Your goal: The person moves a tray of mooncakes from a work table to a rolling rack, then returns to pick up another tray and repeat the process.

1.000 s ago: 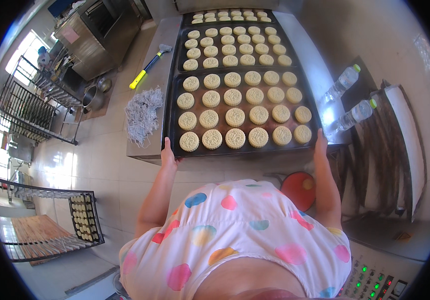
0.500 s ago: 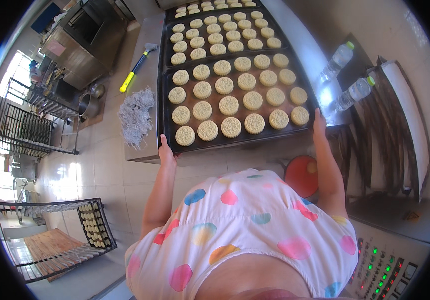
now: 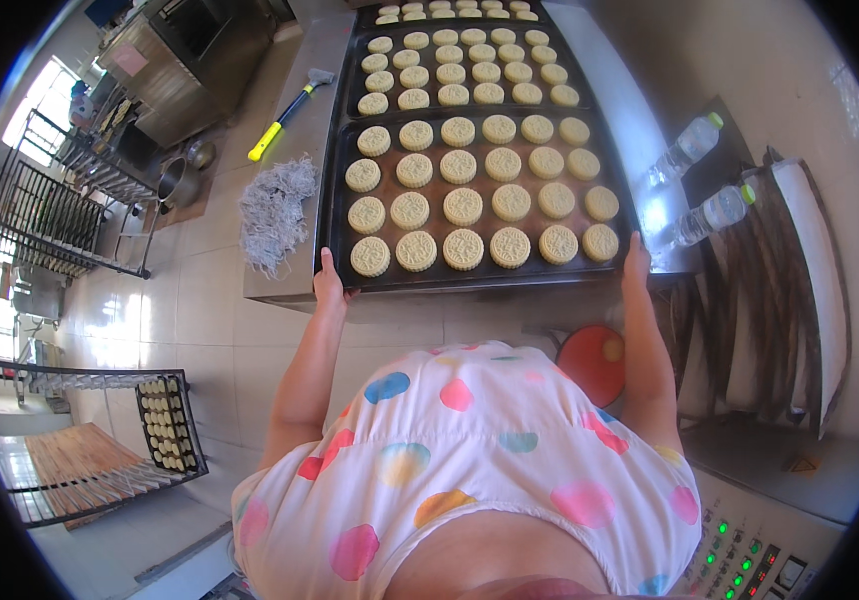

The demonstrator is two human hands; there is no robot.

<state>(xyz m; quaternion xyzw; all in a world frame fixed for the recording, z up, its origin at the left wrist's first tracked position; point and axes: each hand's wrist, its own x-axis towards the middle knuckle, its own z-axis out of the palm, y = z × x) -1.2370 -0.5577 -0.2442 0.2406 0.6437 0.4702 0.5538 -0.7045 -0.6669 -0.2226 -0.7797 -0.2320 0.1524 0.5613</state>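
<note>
A dark baking tray full of pale, round embossed pastries lies at the near end of a metal table. My left hand grips its near left corner, thumb up along the side and fingers curled beneath. At the near right corner, my right hand holds the same tray in a similar way, its fingers mostly hidden under the rim. Another tray of such pastries sits directly behind, against the held one, and a third shows at the far edge.
Left on the table lie a yellow-handled scraper and a heap of grey shreds. Two water bottles stand at the right. A red round stool is below the table. Racks stand on the left; a control panel is lower right.
My view has shifted slightly. Both hands keep their grip on the tray's near corners, and the tray sits about level with the table's front edge in both frames.
</note>
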